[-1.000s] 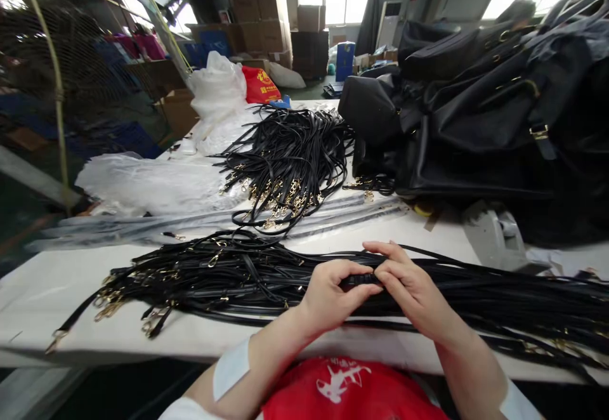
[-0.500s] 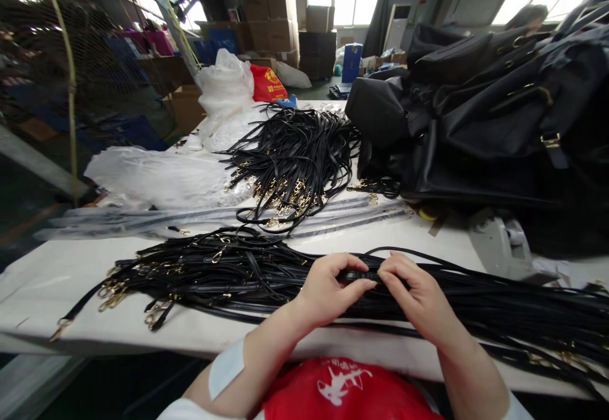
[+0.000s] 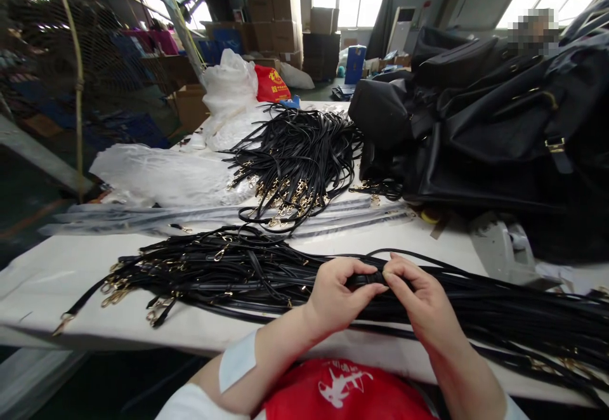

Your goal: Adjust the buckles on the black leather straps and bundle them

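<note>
A: Obs., left to right. Gold clasps (image 3: 111, 293) fan out at the left end of the near strap bundle (image 3: 214, 274), which lies across the white table (image 3: 42, 280). Left hand (image 3: 335, 296) and right hand (image 3: 421, 302) meet at mid-bundle over one black strap (image 3: 366, 278).

B: Grip state?

A: Both closed. The left grip pinches the strap between thumb and forefinger; the right grip pinches the same strap just beside it, fingertips nearly touching. What sits at the pinch point I cannot tell: possibly a small loop or slider, too dark to resolve.

B: Risks, as judgement.

A: 1) The strap lies on top of many identical ones, so a pull could drag neighbours along and tangle the bundle. 2) The left-end clasps lie interlocked; any lengthwise tug may snag them. 3) The bundle's near edge lies close to the table rim, so loose straps could slide off toward the red apron (image 3: 342, 388).

B: Appearance of the strap?

A: Narrow, flat, black, faint sheen, leather-like. Runs long to the right, where its end is lost among the others.

B: Beyond?

A: A second strap pile (image 3: 295, 147) at centre, clear plastic bags (image 3: 162, 176) to its left, black handbags (image 3: 480, 122) stacked at right.
</note>
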Demonstrator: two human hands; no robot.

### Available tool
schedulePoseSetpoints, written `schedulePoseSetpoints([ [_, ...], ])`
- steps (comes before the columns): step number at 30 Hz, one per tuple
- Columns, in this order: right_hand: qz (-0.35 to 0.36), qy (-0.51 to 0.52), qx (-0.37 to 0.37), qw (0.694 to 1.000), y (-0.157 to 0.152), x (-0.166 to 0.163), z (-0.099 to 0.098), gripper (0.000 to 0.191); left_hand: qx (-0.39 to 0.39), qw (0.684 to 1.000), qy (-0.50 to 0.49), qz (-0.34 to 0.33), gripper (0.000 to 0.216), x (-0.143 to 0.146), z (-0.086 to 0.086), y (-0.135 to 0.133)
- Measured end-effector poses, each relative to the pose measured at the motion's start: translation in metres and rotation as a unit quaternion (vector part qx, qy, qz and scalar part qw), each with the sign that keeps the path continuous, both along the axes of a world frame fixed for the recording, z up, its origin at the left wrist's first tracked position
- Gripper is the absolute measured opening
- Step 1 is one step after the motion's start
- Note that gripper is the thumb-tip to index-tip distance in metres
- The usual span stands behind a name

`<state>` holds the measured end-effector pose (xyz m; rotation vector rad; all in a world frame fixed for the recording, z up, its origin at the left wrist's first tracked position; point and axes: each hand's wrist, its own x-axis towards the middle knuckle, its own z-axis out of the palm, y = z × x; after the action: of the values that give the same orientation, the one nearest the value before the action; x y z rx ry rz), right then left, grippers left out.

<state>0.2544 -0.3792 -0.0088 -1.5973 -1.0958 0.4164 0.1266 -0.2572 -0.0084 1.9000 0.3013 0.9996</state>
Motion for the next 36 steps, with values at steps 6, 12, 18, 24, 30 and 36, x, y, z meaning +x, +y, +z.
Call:
schedulePoseSetpoints([
  [6,0.018,0.005,0.0,1.0,0.002,0.004,0.001,0.023,-0.01,1.0,0.015,-0.003,0.02,0.005,0.002,-0.001],
  [12,0.071,0.057,-0.041,0.995,0.0,0.017,0.006,0.026,-0.018,0.999,0.034,-0.018,0.02,0.005,0.005,0.004],
  [18,0.073,0.047,-0.059,0.994,-0.002,0.023,0.01,0.024,-0.018,0.999,0.034,-0.018,0.025,0.003,0.003,0.006],
  [24,0.08,0.049,-0.034,0.995,0.004,0.018,0.004,0.025,-0.01,0.999,0.038,-0.017,0.025,0.005,-0.001,0.004],
  [30,0.07,-0.023,-0.009,0.997,0.008,0.013,0.019,0.018,-0.015,0.998,0.036,-0.042,0.016,0.007,0.001,0.003],
  [36,0.063,-0.052,-0.044,0.996,0.008,0.023,0.022,0.014,-0.046,0.996,0.062,-0.039,0.025,0.001,0.008,0.009],
])
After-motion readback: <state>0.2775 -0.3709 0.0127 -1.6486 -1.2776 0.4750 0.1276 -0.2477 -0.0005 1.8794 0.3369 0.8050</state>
